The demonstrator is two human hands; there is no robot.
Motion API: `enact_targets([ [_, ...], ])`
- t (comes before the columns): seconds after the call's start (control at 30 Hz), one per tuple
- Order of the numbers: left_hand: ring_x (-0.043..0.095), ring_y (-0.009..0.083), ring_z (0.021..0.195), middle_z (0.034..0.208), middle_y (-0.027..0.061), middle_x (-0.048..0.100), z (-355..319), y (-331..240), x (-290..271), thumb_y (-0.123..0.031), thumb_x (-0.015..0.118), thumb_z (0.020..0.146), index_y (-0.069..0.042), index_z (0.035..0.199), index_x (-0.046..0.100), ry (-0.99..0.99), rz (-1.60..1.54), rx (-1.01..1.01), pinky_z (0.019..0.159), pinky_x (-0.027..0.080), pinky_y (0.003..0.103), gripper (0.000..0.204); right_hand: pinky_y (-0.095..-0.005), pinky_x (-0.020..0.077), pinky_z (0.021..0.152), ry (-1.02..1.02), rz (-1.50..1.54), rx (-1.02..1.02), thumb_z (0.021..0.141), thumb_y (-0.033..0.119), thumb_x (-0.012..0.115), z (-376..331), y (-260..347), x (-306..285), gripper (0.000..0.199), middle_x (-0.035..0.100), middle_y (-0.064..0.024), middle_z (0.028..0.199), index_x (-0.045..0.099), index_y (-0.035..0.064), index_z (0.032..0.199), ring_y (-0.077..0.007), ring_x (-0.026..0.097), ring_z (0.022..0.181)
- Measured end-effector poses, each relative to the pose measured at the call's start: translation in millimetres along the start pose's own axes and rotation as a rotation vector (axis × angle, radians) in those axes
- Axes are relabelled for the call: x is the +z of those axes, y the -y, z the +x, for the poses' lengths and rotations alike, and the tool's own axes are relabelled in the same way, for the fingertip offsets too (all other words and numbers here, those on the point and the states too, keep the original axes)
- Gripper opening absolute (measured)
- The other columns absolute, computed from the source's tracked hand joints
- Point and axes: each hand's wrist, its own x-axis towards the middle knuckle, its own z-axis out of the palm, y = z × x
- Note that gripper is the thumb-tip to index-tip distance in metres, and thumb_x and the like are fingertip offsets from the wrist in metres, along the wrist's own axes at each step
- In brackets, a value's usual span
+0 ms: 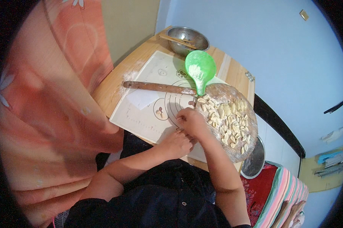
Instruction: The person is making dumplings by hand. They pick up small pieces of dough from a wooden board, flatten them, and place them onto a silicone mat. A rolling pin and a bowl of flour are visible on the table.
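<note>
Shaping small dough pieces on a pastry mat, by the look of it; both hands meet at the mat's near edge.

- Left hand: fingers curled inward, pressed against the right hand; whether they grip dough cannot be told, the contents being hidden.
- Right hand: fingers bent down over the mat, tips close together, probably pinching a small dough piece, though it is too small to confirm.
- Finished dough pieces: heaped on a round wooden board just beside the right hand.
- Rolling pin, green scoop with flour, metal bowl: farther back on the counter.
- Next move, judged: a fine pinch and a short carry to the board.
- Forearms: both enter from below, converging, wrists bent down.
</note>
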Motion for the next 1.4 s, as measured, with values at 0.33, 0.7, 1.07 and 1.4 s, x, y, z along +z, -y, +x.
enact_targets([
  [0.33, 0.054, 0.0271, 0.114, 0.13, 0.0089, 0.058, -1, 5, 14, -0.016, 0.059, 0.088, -0.003, 0.119, 0.064, -0.238, 0.139, 0.145, 0.098, 0.047, 0.042, 0.034, -0.0322, 0.0527, 0.075, -0.178, 0.116, 0.322, 0.086, 0.006, 0.071, -111, -42, -75, 0.011, 0.07, -0.0116, 0.091, 0.073, 0.0, 0.094, -0.022, 0.068, 0.084],
  [0.7, 0.055, 0.0259, 0.114, 0.132, 0.0069, 0.058, -1, 1, 7, -0.015, 0.063, 0.087, -0.005, 0.12, 0.063, -0.218, 0.067, 0.091, 0.095, 0.048, 0.041, 0.034, -0.0365, 0.053, 0.072, -0.169, 0.035, 0.229, 0.079, 0.004, 0.071, -121, -55, -56, 0.012, 0.069, -0.0146, 0.087, 0.074, 0.0021, 0.09, -0.0309, 0.067, 0.079],
  [1.07, 0.055, 0.0254, 0.113, 0.133, 0.0066, 0.058, -1, 3, 11, -0.016, 0.062, 0.087, -0.005, 0.12, 0.063, -0.241, 0.056, 0.098, 0.093, 0.049, 0.043, 0.034, -0.0479, 0.0399, 0.098, -0.082, -0.208, 0.22, 0.069, 0.015, 0.083, -117, -62, -56, 0.045, 0.058, -0.0155, 0.119, 0.067, 0.0101, 0.11, -0.0396, 0.051, 0.116],
  [1.4, 0.055, 0.025, 0.111, 0.135, 0.0067, 0.057, -1, 3, 10, -0.016, 0.063, 0.087, -0.004, 0.119, 0.063, -0.212, 0.069, 0.111, 0.091, 0.049, 0.043, 0.034, -0.057, 0.0105, 0.119, 0.132, -0.42, 0.344, 0.049, 0.039, 0.095, -75, -85, -65, 0.143, 0.01, -0.0263, 0.16, 0.005, 0.02, 0.159, -0.0478, 0.009, 0.148],
])
